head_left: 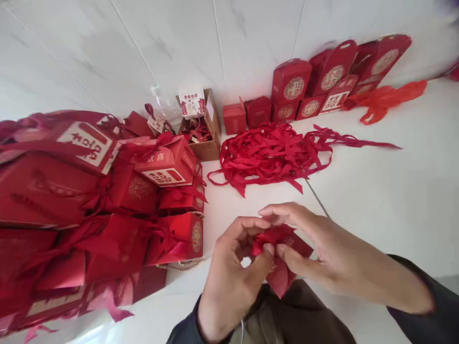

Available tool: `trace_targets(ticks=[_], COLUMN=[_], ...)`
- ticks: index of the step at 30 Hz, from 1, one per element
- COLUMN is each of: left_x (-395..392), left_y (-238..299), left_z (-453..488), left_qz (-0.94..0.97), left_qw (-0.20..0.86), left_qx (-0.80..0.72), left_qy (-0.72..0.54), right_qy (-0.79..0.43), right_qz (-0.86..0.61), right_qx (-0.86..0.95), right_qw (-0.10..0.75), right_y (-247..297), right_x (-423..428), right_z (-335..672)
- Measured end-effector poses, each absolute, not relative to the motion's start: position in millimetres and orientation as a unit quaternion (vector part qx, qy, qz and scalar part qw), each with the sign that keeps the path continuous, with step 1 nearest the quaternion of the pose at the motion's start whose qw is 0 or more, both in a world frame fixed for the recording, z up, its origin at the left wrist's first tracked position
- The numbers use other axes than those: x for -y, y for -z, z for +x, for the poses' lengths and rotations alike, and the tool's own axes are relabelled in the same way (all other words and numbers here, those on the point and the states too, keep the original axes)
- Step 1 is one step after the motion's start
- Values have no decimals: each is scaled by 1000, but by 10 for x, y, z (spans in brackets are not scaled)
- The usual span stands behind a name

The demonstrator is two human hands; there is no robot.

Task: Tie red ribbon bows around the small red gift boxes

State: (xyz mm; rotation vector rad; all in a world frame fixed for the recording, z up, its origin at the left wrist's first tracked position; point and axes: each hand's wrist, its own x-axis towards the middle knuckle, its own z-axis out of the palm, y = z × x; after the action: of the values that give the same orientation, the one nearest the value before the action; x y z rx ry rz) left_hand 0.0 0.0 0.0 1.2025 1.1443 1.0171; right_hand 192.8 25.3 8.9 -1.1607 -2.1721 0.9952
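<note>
Both my hands meet low in the middle of the view over a small red gift box [287, 248] with a red ribbon [263, 241] on it. My left hand [233, 272] pinches the ribbon between thumb and fingers. My right hand [322, 253] grips the ribbon and the box from the other side, fingers curled over the top. The box is partly hidden under my fingers.
A big heap of tied red gift boxes [89, 205] fills the left. A loose pile of red ribbons [272, 153] lies on the white floor ahead. Red boxes [308, 91] line the white wall, beside an open cardboard carton [204, 129] and a red plastic bag [387, 98].
</note>
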Motion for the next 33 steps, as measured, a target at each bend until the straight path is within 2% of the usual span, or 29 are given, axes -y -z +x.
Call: trace_targets(ticks=[4, 11, 14, 18, 27, 33], left_x=[33, 84, 114, 148, 228, 410], left_y=[-5, 185, 231, 246, 253, 166], left_z=[-14, 70, 97, 103, 46, 64], left_qz=[571, 712, 735, 741, 727, 684], left_qw=[487, 183, 122, 45, 25, 128], left_qx=[-503, -508, -473, -468, -491, -538], left_qy=[-428, -448, -471, -479, -479, -476], right_qy=[-404, -478, -525, -516, -488, -472], right_qz=[-452, -456, -475, -469, -506, -513], right_qx=[764, 707, 658, 677, 673, 685], right_qw=[221, 253, 258, 234, 230, 213], right_y=[-51, -49, -63, -99, -152, -175], right_x=[-239, -221, -220, -226, -210, -192], right_z=[1935, 1932, 1933, 1933, 1927, 1925])
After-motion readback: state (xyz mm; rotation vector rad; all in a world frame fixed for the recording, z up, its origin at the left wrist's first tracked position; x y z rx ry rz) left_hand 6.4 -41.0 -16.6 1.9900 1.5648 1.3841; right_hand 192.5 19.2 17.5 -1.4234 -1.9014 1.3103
